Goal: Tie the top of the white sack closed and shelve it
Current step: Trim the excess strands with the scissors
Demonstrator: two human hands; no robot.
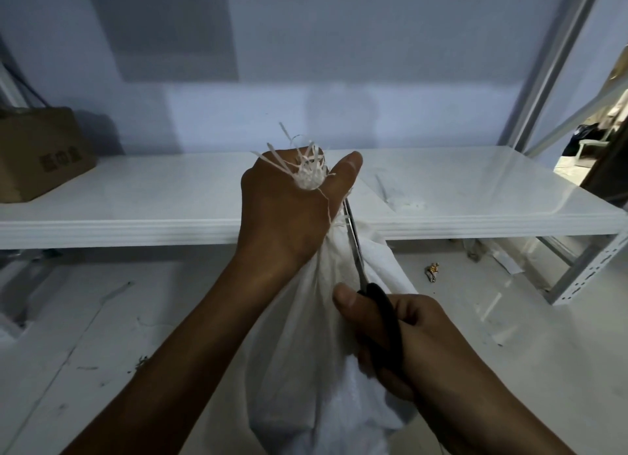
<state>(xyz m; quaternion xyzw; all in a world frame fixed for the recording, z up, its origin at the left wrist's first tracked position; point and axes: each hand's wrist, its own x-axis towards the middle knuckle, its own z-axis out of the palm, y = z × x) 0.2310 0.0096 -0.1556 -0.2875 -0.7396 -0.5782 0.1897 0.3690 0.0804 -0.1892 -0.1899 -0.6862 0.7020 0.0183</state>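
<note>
The left hand [289,209] is clenched round the gathered neck of the white sack [306,352], holding it bunched and upright in front of the shelf [136,223] so the frayed strands [307,177] stick out above the fist. The right hand [418,345] grips the black-handled scissors [380,311], blades pointing up along the cloth to just under the left thumb, probably to trim loose thread or cord at the neck. I cannot see a finished knot. The sack hangs below shelf level, not yet shelved; a cardboard box [40,152] sits at the shelf's far left, leaving room.
</note>
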